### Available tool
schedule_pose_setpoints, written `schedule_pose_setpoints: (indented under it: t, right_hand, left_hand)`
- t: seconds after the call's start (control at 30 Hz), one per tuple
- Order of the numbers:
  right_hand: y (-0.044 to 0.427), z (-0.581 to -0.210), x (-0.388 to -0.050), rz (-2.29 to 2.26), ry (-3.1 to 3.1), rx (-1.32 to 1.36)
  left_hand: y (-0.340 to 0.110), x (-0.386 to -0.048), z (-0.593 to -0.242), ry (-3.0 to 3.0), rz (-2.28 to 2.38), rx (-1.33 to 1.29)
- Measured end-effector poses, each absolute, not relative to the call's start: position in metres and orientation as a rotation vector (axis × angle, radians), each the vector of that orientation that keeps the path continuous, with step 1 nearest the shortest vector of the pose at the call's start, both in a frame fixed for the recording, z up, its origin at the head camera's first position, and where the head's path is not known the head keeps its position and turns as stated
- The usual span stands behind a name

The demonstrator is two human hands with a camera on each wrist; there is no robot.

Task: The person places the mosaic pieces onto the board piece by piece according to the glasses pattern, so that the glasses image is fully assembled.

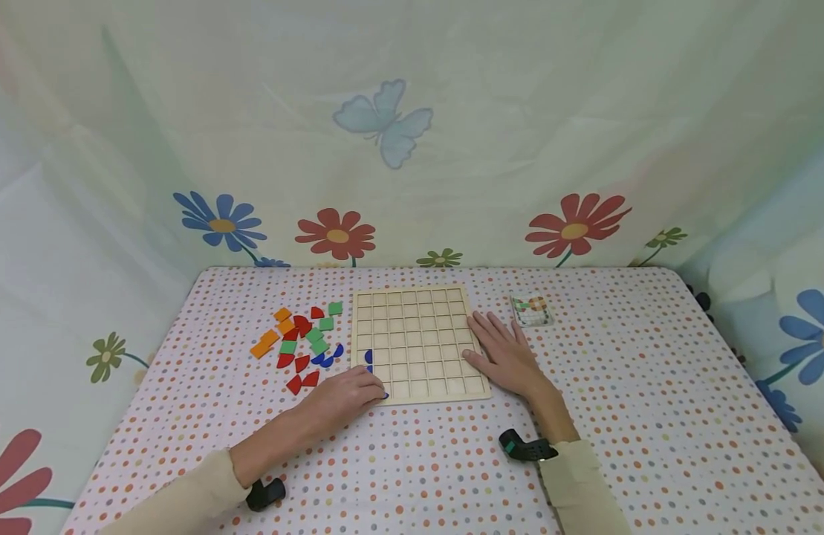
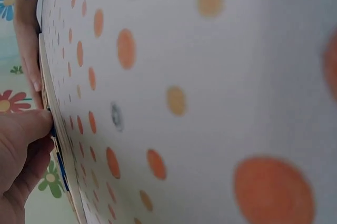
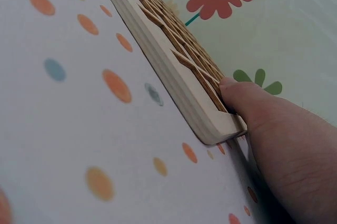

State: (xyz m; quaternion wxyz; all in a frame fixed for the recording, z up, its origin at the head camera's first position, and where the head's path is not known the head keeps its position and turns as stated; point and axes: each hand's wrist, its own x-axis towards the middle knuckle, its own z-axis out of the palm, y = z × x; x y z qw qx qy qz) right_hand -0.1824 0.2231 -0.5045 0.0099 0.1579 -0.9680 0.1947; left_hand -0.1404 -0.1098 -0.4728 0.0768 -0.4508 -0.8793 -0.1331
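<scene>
A pale wooden grid board [image 1: 417, 335] lies flat on the table, divided into small square cells. My left hand [image 1: 345, 397] is at its near left corner, thumb and fingertips pinching a small blue piece [image 1: 386, 396], mostly hidden by the fingers. Just beyond the hand, a blue half-round piece [image 1: 368, 357] sits in the left column, with more blue partly covered below it. My right hand [image 1: 508, 357] rests along the board's right edge with fingers extended; in the right wrist view its thumb [image 3: 247, 95] touches the rim.
Left of the board lie loose orange squares [image 1: 269, 336], green squares [image 1: 327, 324], red wedge-like pieces [image 1: 302, 363] and several blue pieces [image 1: 338, 350]. A small patterned packet or card [image 1: 530, 310] is at the back right. The dotted tablecloth [image 1: 412, 468] meets a flowered curtain behind.
</scene>
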Motion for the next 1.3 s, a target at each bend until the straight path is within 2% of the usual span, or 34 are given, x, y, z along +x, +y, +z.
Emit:
schedule_pose_setpoints:
  t: [0.7,1.3]
  right_hand:
    - [0.222,-0.505,-0.182,0.628,-3.014,0.489]
    - [0.222,-0.504,-0.182,0.631,-3.009,0.480]
  left_hand:
    - [-0.113,-0.152,-0.470,-2.615,-0.465,-1.520]
    - [-0.111,-0.146,-0.473,-2.616,-0.456,-1.418]
